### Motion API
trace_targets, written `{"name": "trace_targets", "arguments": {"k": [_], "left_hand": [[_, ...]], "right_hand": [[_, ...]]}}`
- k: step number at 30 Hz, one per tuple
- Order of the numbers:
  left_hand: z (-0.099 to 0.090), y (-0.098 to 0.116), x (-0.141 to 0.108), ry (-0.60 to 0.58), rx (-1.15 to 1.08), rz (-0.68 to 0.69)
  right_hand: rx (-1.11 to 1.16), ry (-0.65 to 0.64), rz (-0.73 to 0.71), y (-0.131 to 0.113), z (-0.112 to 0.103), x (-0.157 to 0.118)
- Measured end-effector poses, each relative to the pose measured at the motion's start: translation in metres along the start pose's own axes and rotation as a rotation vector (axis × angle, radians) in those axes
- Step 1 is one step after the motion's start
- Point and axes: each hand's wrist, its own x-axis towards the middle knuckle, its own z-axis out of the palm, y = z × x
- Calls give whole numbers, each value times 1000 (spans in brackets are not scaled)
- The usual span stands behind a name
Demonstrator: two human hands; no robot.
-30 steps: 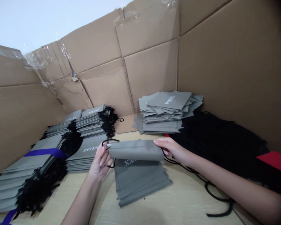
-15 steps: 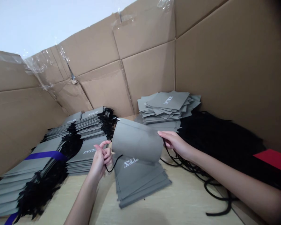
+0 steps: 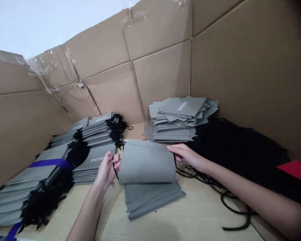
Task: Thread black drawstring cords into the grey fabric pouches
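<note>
A grey fabric pouch (image 3: 147, 162) hangs curved above a small stack of grey pouches (image 3: 154, 199) on the table. My right hand (image 3: 182, 153) pinches its upper right corner, with black cord running down beside the fingers. Left of the pouch, my left hand (image 3: 109, 169) has its fingers curled around a short black cord (image 3: 115, 168). A small white loop (image 3: 123, 140) sticks out at the pouch's upper left corner.
Stacked grey pouches with black cords (image 3: 95, 164) stand on the left, some under a purple strap (image 3: 51, 163). Another pouch pile (image 3: 177, 115) sits at the back. Black cords (image 3: 235, 144) heap on the right near a red piece (image 3: 294, 170). Cardboard walls (image 3: 160, 73) surround the table (image 3: 165, 224).
The held pouch has dropped lower, covering the print on the stack beneath. My left hand's fingers have curled upward with the cord, and my right hand has shifted slightly down.
</note>
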Motion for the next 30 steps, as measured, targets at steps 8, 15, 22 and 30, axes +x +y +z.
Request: {"name": "trace_targets", "arguments": {"k": [8, 15, 22, 30], "left_hand": [[-9, -8, 7, -24, 292, 263], [-18, -9, 12, -48, 580, 408], [-18, -11, 5, 56, 893, 390], [-13, -8, 7, 68, 819, 345]], "right_hand": [[-47, -48, -7, 0, 0, -1], [-115, -130, -51, 10, -2, 1], [-154, -168, -33, 12, -2, 0], [-204, -135, -4, 1, -3, -2]]}}
